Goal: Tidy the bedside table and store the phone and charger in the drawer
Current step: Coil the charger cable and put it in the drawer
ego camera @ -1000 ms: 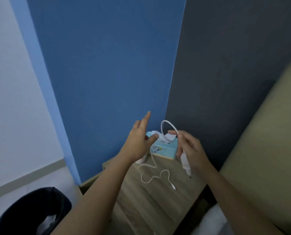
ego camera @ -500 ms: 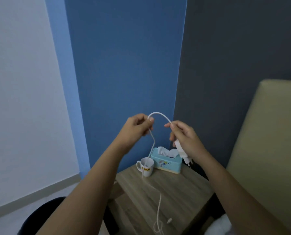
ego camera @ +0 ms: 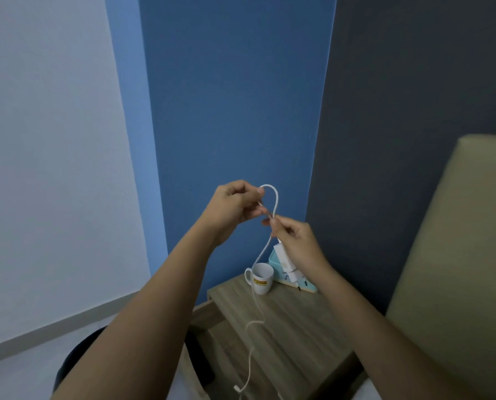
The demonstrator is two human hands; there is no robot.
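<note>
Both hands are raised above the wooden bedside table (ego camera: 296,336). My right hand (ego camera: 294,241) grips the white charger plug (ego camera: 284,259) and pinches its white cable (ego camera: 254,339) near the top. My left hand (ego camera: 234,209) pinches the same cable, bending it into a small loop between the two hands. The rest of the cable hangs down over the table, its connector end dangling near the front edge. No phone is in view.
A white mug (ego camera: 261,278) and a light blue tissue box (ego camera: 309,285), partly hidden by the plug, stand at the back of the table. A beige headboard (ego camera: 457,269) rises on the right. A dark bin (ego camera: 70,368) sits on the floor at lower left.
Both hands have risen with the charger. My left hand closed on the cable and moved next to the right, tightening the loop. The cable lifted off the table and now hangs.
</note>
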